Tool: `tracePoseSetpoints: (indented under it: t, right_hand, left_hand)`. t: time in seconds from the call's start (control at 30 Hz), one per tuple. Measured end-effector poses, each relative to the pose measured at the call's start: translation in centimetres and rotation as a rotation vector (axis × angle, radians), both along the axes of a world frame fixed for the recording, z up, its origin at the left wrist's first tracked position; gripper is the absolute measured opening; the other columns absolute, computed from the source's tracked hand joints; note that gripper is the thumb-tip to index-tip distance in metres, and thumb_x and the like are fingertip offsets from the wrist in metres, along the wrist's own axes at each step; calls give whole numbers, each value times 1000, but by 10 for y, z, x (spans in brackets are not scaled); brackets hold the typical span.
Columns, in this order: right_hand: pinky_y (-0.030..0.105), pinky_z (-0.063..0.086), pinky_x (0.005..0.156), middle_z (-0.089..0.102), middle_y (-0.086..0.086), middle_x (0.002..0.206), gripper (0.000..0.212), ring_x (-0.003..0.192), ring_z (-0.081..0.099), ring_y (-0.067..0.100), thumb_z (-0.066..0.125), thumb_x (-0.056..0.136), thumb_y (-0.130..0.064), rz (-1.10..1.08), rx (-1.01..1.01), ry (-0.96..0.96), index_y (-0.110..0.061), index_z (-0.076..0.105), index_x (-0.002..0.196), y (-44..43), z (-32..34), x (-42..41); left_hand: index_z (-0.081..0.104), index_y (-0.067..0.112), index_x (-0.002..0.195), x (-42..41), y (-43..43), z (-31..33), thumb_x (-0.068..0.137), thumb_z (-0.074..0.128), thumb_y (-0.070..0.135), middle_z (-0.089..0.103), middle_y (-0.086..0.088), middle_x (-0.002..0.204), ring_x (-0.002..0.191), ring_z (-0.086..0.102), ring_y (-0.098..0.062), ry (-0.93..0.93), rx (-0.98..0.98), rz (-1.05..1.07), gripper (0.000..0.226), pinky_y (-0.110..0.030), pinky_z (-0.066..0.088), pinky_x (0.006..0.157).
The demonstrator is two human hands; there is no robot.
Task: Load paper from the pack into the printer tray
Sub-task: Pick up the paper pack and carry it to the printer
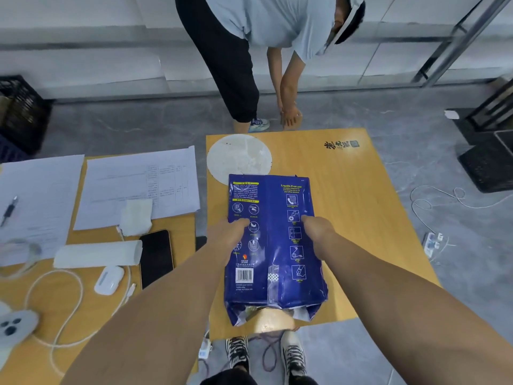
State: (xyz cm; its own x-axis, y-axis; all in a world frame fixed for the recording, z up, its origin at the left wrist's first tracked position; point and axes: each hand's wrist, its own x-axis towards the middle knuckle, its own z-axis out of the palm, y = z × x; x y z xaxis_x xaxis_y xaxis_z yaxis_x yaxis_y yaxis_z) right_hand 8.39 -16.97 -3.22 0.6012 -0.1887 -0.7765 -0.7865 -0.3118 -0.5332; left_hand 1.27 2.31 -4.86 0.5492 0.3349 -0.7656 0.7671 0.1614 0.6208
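Both hands are gripping the blue paper pack on the wooden table.

The table [361, 218] is carrying the pack [273, 245] at centre, torn mouth gaping at six o'clock; left hand [227, 232] at nine and right hand [319, 229] at three are clamping its sides, best kept level while drawing sheets; no printer tray showing.

My left hand [227, 232] and right hand [319, 232] are bare, forearms unsleeved; below them, black-and-white patterned sneakers [293, 354].
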Motion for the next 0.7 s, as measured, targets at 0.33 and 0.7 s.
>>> tracePoseSetpoints:
  t: [0.33,0.7]
  right_hand:
    - [53,57,86,73,11,101,20,92,71,34,54,94,-27,141,197,-46,-15,63,106,1,29,-14]
    - [51,60,81,76,1,92,39,80,73,25,52,98,-13,547,533,-207,-51,59,94,28,98,-65]
  left_hand:
    - [60,19,115,-36,-17,44,86,67,37,75,-6,103,91,74,-29,-96,56,180,35,-51,57,91]
    - [58,33,112,-130,-16,118,84,67,34,75,-3,106,91,75,-29,-277,275,524,30,-52,59,87]
